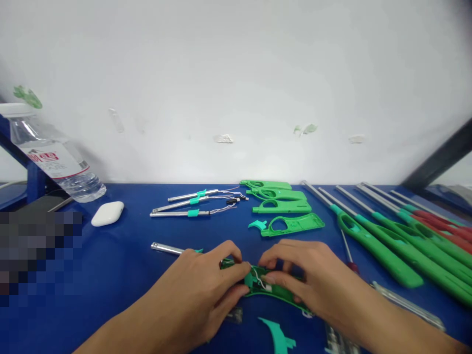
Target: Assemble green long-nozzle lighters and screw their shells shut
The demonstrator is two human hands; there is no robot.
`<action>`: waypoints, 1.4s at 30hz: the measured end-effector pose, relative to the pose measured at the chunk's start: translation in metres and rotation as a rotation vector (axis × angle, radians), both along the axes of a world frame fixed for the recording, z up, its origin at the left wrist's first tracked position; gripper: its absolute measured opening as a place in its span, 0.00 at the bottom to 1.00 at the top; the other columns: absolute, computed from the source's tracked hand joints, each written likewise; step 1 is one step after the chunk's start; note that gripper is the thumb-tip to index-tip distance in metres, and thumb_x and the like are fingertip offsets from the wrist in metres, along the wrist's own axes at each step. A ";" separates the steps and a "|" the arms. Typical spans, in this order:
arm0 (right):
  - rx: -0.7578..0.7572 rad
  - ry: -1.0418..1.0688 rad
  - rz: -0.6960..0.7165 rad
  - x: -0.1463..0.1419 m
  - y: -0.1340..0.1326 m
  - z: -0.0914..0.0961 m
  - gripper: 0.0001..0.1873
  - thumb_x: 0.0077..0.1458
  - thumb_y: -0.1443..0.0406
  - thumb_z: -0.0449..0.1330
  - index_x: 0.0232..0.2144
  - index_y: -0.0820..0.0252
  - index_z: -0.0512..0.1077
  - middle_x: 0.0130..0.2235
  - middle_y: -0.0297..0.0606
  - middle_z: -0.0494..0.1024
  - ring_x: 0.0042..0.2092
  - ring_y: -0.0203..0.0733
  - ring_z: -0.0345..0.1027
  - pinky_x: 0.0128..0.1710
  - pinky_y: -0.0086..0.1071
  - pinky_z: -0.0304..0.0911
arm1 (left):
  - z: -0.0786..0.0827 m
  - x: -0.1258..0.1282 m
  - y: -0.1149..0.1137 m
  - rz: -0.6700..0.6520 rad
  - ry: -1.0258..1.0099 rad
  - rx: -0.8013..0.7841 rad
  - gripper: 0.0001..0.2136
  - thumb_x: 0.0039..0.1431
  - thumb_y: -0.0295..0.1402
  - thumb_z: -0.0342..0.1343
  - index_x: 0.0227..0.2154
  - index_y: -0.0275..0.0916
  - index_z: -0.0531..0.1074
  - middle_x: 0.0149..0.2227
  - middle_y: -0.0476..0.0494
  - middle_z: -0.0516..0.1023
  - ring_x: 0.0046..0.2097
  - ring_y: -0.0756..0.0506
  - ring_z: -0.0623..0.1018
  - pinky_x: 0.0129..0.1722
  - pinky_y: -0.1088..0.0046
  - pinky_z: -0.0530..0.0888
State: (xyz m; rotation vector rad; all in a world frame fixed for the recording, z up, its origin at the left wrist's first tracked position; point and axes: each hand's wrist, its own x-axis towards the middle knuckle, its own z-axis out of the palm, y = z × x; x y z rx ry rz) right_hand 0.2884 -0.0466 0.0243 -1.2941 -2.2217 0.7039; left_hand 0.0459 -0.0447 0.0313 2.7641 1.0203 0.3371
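From here I count four silver tubes (169, 214), left of centre; five green shells (302, 224), one between the two hands (317, 268); two curved teal pieces (277, 335) clear of them; one bottle (55, 152) and one white case (107, 214), left. Green tools (387, 255) and red tools (455, 236), right, overlap too much.

A blue table (129, 285) carries everything, its far edge against the wall (236, 88). At back left rest a clear bottle (61, 160) and, just beside it, a white rounded case (107, 214). Three metal tubes (180, 214) with teal sleeves and thin wires lie at back centre; right of them, four green half-shells (298, 224). Green-handled rods (383, 250) and red-handled rods (442, 227) fan along the right, near a long silvery piece (409, 306). A curved teal piece (277, 335) lies loose at the near side.
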 end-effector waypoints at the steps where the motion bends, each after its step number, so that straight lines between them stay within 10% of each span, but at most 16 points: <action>1: -0.011 -0.001 -0.013 -0.001 0.000 0.001 0.08 0.59 0.72 0.67 0.36 0.51 0.78 0.31 0.26 0.80 0.26 0.33 0.71 0.25 0.26 0.63 | 0.000 0.000 0.000 -0.005 0.005 0.004 0.07 0.72 0.31 0.52 0.48 0.47 0.73 0.50 0.47 0.76 0.34 0.45 0.82 0.28 0.68 0.69; 29: 0.005 -0.247 0.082 -0.013 0.018 0.019 0.08 0.54 0.72 0.69 0.32 0.54 0.79 0.25 0.26 0.78 0.25 0.35 0.69 0.25 0.29 0.54 | -0.011 -0.006 0.001 -0.029 -0.110 -0.051 0.09 0.73 0.32 0.51 0.50 0.50 0.72 0.48 0.50 0.76 0.33 0.47 0.80 0.30 0.68 0.69; 42: 0.670 -0.694 0.541 -0.007 0.008 0.020 0.13 0.49 0.73 0.72 0.36 0.62 0.73 0.30 0.34 0.76 0.29 0.42 0.68 0.21 0.38 0.48 | -0.007 -0.006 0.000 -0.012 -0.085 -0.052 0.09 0.73 0.33 0.50 0.49 0.48 0.74 0.47 0.49 0.76 0.34 0.45 0.81 0.31 0.67 0.74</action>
